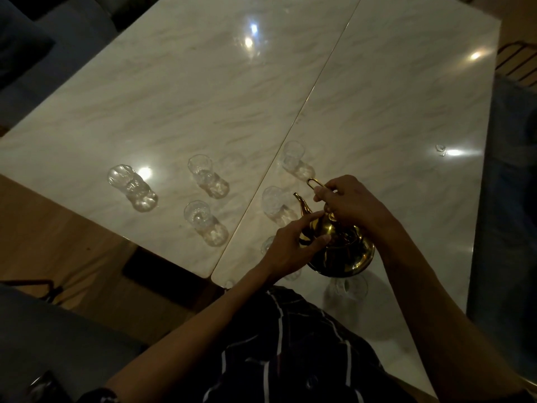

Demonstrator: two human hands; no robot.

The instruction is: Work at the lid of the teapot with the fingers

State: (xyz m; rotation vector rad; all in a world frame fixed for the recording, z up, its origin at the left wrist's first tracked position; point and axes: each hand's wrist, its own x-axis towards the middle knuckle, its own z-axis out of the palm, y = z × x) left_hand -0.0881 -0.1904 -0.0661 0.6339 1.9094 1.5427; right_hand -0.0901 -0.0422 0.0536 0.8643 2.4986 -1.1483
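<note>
A shiny gold teapot (pixel 345 254) stands near the front edge of the white marble table (pixel 180 91), spout pointing up-left. My right hand (pixel 348 202) grips its thin gold wire handle (pixel 314 182) from above. My left hand (pixel 290 245) touches the pot's lid and neck with straight fingers. Several small clear glasses stand on the table: one just left of the spout (pixel 274 203), one beyond it (pixel 295 158), one partly hidden under my left hand.
More clear glasses stand to the left (pixel 206 175), (pixel 203 222), (pixel 132 187), and one in front of the pot (pixel 348 286). A gold seam (pixel 316 82) splits the tabletop. Dark chairs (pixel 505 199) flank the table over a wooden floor (pixel 43 242).
</note>
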